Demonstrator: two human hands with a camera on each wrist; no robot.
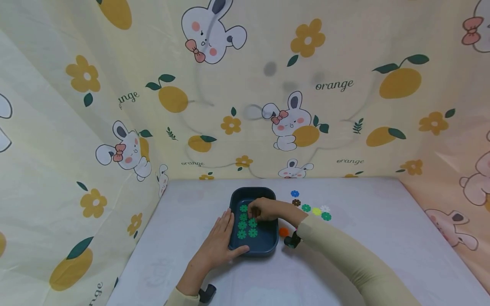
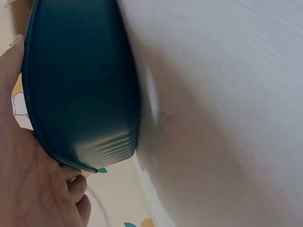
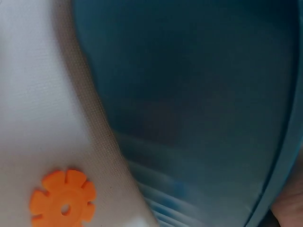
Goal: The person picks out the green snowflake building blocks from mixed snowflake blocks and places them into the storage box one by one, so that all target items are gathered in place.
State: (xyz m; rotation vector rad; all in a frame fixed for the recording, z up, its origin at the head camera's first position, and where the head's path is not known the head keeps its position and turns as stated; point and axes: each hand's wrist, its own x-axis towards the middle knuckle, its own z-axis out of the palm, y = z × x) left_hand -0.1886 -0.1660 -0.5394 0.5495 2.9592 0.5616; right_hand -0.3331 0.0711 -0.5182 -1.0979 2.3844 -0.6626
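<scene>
A dark blue tray (image 1: 264, 248) stands on the table with several green flower-shaped discs (image 1: 242, 234) lying in rows inside it. My left hand (image 1: 218, 240) rests along its left side in the head view, the fingers straight and the thumb over the near rim. In the left wrist view, the same hand (image 2: 35, 184) lies against the tray wall (image 2: 80, 85). Over the tray's inside, my right hand (image 1: 264, 209) has bent fingers and pinches a green disc that they mostly hide. The right wrist view shows only the tray's outer wall (image 3: 189, 94) and a bit of skin.
An orange flower-shaped disc (image 1: 283, 232) lies right of the tray, under the right forearm. Farther back on the table (image 1: 363, 221) are blue (image 1: 294, 194), brown (image 1: 296, 203), yellow (image 1: 316, 211), white (image 1: 325, 208) and green discs (image 1: 326, 216). A printed curtain (image 1: 245, 85) hangs behind.
</scene>
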